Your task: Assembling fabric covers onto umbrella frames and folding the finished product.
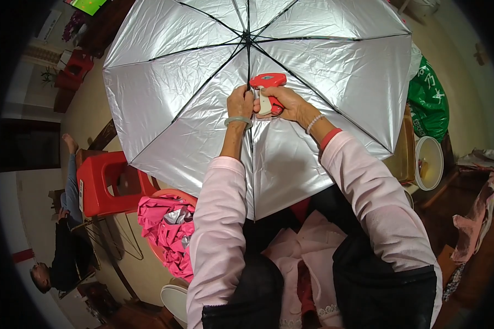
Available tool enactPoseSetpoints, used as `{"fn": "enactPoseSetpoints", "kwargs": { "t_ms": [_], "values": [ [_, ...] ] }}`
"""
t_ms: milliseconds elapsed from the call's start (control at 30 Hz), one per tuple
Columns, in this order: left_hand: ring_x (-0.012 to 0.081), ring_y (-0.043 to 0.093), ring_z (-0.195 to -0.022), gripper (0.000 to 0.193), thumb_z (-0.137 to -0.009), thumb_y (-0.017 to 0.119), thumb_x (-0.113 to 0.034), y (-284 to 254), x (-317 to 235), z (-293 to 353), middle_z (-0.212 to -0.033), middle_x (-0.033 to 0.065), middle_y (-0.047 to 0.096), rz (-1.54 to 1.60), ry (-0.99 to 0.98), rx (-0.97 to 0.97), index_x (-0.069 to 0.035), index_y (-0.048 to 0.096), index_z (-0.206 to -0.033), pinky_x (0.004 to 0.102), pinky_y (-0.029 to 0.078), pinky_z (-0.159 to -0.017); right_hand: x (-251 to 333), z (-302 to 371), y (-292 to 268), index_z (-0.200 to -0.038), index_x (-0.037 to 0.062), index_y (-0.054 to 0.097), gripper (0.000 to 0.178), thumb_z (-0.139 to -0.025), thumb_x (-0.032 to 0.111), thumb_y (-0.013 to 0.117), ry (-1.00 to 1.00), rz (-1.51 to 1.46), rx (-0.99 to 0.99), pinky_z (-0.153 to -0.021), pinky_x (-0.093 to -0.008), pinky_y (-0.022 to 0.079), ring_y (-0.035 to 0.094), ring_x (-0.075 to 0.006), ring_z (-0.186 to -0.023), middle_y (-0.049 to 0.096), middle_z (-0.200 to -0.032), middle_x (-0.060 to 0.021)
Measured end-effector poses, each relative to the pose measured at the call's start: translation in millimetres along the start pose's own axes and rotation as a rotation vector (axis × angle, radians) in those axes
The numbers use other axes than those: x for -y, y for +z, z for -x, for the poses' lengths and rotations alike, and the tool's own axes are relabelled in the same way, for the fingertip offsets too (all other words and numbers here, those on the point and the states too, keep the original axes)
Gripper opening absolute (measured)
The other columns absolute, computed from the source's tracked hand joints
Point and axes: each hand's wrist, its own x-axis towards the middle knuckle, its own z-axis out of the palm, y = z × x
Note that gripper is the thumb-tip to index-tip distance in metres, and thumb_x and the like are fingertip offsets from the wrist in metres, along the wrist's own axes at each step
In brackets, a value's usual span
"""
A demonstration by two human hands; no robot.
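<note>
An open umbrella (175,101) with a silver inner side and thin black ribs spreads before me. Its ribs meet at a dark hub near the top of the picture. My right hand (282,104) is closed around a red and white pistol-shaped hand tool (269,80), with fingers at its white trigger. Close beside it, my left hand (240,104) is closed in a pinch on the black umbrella rib (249,68) that runs toward me. The tool's front end sits right by the left fingertips. Whether it touches the rib I cannot tell.
Left of me stand a red plastic stool (107,183) and a basin with crumpled pink fabric (167,233). On the right are a green bag (429,101) and a white round container (429,163). Another person (71,247) sits at far left.
</note>
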Motion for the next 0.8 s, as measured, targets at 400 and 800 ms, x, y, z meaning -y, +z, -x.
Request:
{"fn": "enactPoseSetpoints", "kwargs": {
  "t_ms": [400, 800],
  "values": [
    [0.0357, 0.058, -0.08, 0.027, -0.076, 0.048, -0.016, -0.1, -2.0, 1.1, -0.087, 0.0222, 0.06, -0.004, -0.002, -0.01, 0.003, 0.061, -0.091, 0.0404, 0.045, -0.073, -1.0, -2.0, -0.7, -0.104, -0.0021, 0.046, 0.027, -0.082, 0.013, 0.051, -0.006, -0.036, -0.02, -0.066, -0.0453, 0.054, 0.063, -0.0306, -0.075, 0.061, -0.085, -0.0189],
    [0.0359, 0.058, -0.079, 0.026, -0.077, 0.048, -0.016, 0.7, -1.1, 1.0, -0.085, 0.0221, 0.06, -0.003, 0.016, -0.017, 0.001, 0.061, -0.092, 0.0409, 0.045, -0.072, 0.7, 2.0, 4.2, -0.104, -0.0013, 0.046, 0.024, -0.085, 0.013, 0.049, -0.002, -0.049, -0.038, -0.063, -0.0453, 0.055, 0.063, -0.0262, -0.072, 0.06, -0.083, -0.0153]
  ]
}}
